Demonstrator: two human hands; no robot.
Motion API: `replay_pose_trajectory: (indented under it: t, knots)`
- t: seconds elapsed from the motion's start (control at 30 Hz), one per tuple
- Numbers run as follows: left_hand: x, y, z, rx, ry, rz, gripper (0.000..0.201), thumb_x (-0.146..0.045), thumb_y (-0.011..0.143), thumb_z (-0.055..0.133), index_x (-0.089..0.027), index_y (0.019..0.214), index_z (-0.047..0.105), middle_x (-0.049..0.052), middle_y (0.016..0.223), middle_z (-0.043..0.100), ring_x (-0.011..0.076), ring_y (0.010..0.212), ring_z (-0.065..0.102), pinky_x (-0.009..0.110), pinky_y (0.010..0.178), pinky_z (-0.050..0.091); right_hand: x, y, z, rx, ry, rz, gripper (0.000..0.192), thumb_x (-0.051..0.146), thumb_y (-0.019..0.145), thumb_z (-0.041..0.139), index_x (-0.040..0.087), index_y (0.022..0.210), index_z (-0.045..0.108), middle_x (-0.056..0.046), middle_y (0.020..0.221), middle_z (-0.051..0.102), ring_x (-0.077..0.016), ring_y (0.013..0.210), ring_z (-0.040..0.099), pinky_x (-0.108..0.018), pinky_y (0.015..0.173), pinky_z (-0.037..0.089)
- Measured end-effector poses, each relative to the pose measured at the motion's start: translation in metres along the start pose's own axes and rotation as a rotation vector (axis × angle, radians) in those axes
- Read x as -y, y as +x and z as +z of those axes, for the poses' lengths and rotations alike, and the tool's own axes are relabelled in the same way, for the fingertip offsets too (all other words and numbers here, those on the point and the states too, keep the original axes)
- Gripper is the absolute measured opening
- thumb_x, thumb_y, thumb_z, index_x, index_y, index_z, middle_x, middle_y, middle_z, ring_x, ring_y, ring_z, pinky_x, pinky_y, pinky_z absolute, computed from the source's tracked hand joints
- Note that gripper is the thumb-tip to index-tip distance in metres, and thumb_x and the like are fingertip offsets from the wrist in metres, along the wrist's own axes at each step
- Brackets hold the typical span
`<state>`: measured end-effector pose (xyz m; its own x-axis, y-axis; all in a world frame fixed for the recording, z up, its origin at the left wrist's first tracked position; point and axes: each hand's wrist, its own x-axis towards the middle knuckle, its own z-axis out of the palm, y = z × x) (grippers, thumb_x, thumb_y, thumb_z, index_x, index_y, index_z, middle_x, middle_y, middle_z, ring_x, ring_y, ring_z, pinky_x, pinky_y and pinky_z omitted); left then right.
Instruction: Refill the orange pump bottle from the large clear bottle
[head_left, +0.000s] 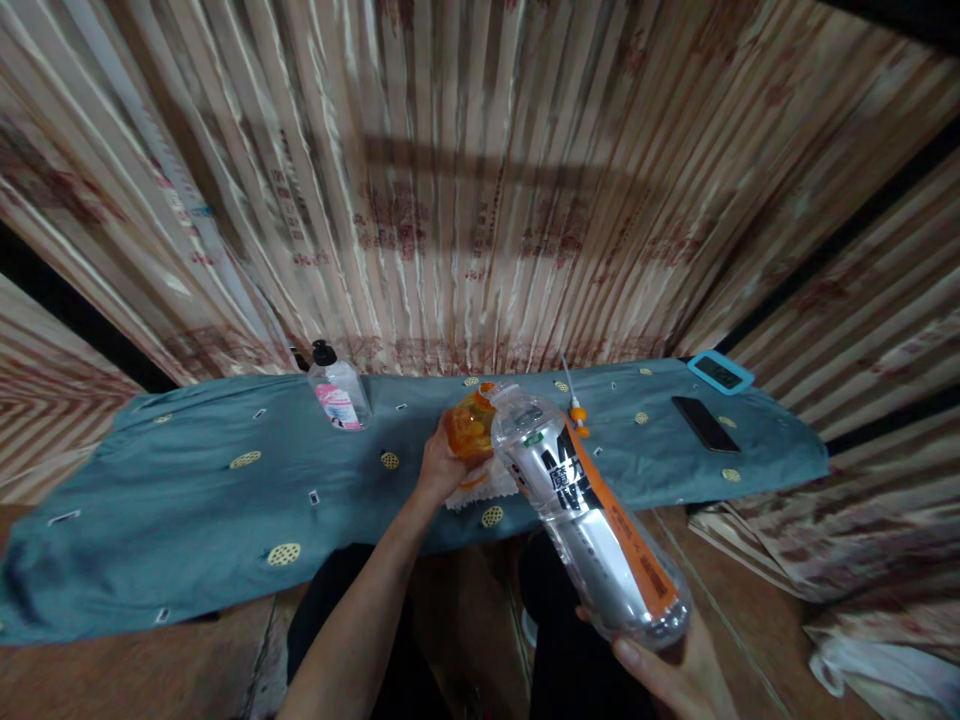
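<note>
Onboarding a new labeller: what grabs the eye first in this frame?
First, the large clear plastic bottle with a silver and orange label, tilted in the right hand, its mouth against the small orange container held by the left hand over the blue-grey patterned cloth. Next, the clear pump bottle with a pink label standing at the cloth's far edge, and the black phone lying at right.
</note>
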<state>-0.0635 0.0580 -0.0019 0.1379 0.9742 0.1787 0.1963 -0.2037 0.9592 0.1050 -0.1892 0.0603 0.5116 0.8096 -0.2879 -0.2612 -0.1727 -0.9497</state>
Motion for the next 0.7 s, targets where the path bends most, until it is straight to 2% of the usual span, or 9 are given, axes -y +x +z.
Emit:
replay_pose_trajectory:
  t: [0.1, 0.3, 0.5, 0.7]
  knots:
    - [0.000, 0.000, 0.000, 0.013, -0.025, 0.012, 0.069, -0.029, 0.056, 0.091, -0.021, 0.114, 0.056, 0.005, 0.110, 0.076, 0.0263, 0.100, 0.074, 0.038, 0.093, 0.057, 0.005, -0.002, 0.001, 0.004, -0.020, 0.002, 0.093, 0.055, 0.044, 0.095, 0.027, 0.121, 0.050, -0.005, 0.099, 0.080, -0.0269, 0.083, 0.077, -0.037, 0.084, 0.058]
    - [-0.006, -0.002, -0.002, -0.002, -0.003, -0.008, 0.069, -0.026, 0.055, 0.092, -0.021, 0.114, 0.057, 0.005, 0.108, 0.076, 0.0266, 0.100, 0.074, 0.038, 0.093, 0.057, 0.011, -0.006, 0.006, -0.012, -0.026, -0.010, 0.103, 0.057, 0.043, 0.095, 0.024, 0.128, 0.048, -0.003, 0.097, 0.079, -0.0240, 0.079, 0.077, -0.032, 0.081, 0.059]
    - [-0.011, -0.003, -0.002, -0.001, 0.015, -0.022, 0.066, -0.025, 0.054, 0.092, -0.021, 0.111, 0.057, 0.005, 0.107, 0.077, 0.0274, 0.100, 0.074, 0.038, 0.093, 0.057, 0.000, -0.002, -0.002, -0.014, -0.022, -0.020, 0.096, 0.052, 0.044, 0.095, 0.028, 0.125, 0.049, -0.002, 0.101, 0.079, -0.0249, 0.083, 0.078, -0.033, 0.082, 0.059]
    - [-0.013, -0.003, -0.002, -0.004, 0.023, -0.031, 0.066, -0.024, 0.054, 0.091, -0.022, 0.110, 0.057, 0.003, 0.106, 0.077, 0.0262, 0.099, 0.075, 0.037, 0.091, 0.059, 0.005, -0.004, 0.001, -0.014, -0.019, 0.002, 0.092, 0.053, 0.043, 0.096, 0.026, 0.119, 0.050, -0.005, 0.104, 0.079, -0.0251, 0.082, 0.078, -0.033, 0.081, 0.060]
